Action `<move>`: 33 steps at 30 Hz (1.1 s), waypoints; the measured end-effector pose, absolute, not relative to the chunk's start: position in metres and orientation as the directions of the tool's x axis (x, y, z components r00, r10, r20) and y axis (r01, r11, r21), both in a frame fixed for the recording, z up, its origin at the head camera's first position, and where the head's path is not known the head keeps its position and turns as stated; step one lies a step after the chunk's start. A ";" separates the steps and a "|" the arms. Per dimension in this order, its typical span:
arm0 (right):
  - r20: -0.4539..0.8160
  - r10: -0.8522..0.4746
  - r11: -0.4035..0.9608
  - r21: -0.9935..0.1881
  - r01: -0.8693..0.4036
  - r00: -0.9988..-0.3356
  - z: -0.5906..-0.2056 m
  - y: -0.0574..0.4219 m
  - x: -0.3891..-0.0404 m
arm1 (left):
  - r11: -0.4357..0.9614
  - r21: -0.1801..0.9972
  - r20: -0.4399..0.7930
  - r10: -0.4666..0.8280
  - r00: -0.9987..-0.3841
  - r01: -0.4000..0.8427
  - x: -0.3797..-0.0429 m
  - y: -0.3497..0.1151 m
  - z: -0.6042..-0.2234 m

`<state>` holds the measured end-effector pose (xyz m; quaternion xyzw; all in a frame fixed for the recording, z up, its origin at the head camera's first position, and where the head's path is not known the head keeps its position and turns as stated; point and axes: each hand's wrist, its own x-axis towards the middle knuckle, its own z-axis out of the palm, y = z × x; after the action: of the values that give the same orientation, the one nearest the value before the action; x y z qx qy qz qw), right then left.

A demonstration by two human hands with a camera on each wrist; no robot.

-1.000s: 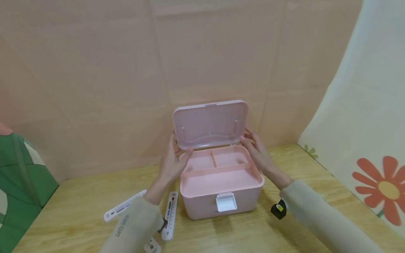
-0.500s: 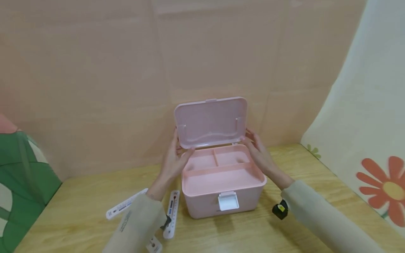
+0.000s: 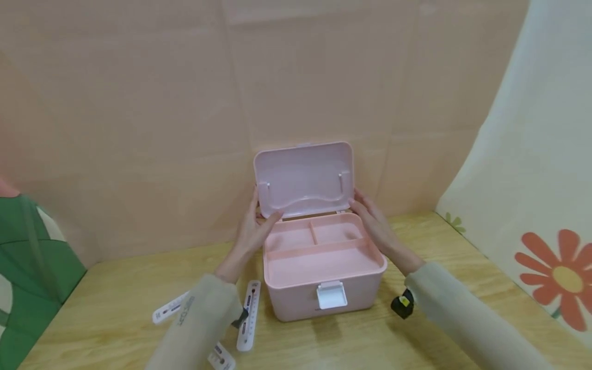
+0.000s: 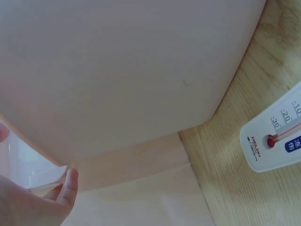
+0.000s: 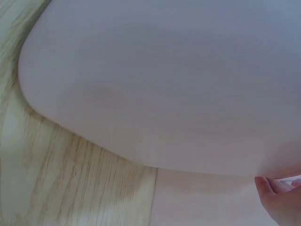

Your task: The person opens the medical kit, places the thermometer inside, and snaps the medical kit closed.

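Observation:
A pink storage box (image 3: 296, 304) stands on the table, its inside split by dividers into a long front compartment and two smaller back ones. Behind its back rim, the pink lid (image 3: 302, 177) is held nearly upright with its inner face toward me. My left hand (image 3: 252, 231) grips the lid's lower left corner, thumb in front and fingers behind. At the lower right corner, my right hand (image 3: 376, 226) holds the lid the same way. A white latch (image 3: 332, 295) hangs on the box front. Both wrist views are mostly filled by the box's outer walls.
White thermometers lie left of the box: one upright beside it (image 3: 250, 314), one (image 3: 168, 308) partly under the left sleeve, one (image 3: 222, 357) at the front edge of view. A cloth backdrop (image 3: 162, 128) rises behind the table (image 3: 115, 288).
The lid has shifted slightly left and tilted farther back, showing more of its inner face. Both hands have moved with it and keep their hold. The box has stayed in place.

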<state>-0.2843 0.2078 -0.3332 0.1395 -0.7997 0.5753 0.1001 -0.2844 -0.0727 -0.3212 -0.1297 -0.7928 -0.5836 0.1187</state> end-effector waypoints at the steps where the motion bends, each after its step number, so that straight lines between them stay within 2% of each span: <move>1: 0.314 -0.109 0.303 -0.893 -0.333 -0.943 -0.333 0.207 -0.285 | 0.296 0.894 0.334 0.062 -0.940 0.337 -0.286 -0.073 -0.321; 9: 0.285 -0.094 0.364 -0.882 -0.300 -0.954 -0.330 0.206 -0.289 | 0.354 0.891 0.294 0.028 -0.955 0.285 -0.293 -0.072 -0.322; 22: 0.232 -0.017 0.477 -0.853 -0.212 -0.973 -0.327 0.211 -0.292 | 0.303 0.918 0.248 0.058 -0.967 0.254 -0.303 -0.068 -0.321; 28: 0.222 -0.062 0.384 -0.895 -0.228 -0.973 -0.329 0.209 -0.294 | 0.282 0.932 0.217 0.067 -0.974 0.227 -0.302 -0.070 -0.320; 33: 0.244 -0.110 0.462 -0.846 -0.267 -0.963 -0.329 0.214 -0.291 | 0.283 0.931 0.220 0.065 -0.973 0.230 -0.300 -0.071 -0.321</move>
<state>-0.2910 0.2140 -0.3287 0.1105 -0.8515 0.5067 0.0777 -0.3005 -0.0709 -0.3211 -0.0924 -0.7980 -0.5914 0.0696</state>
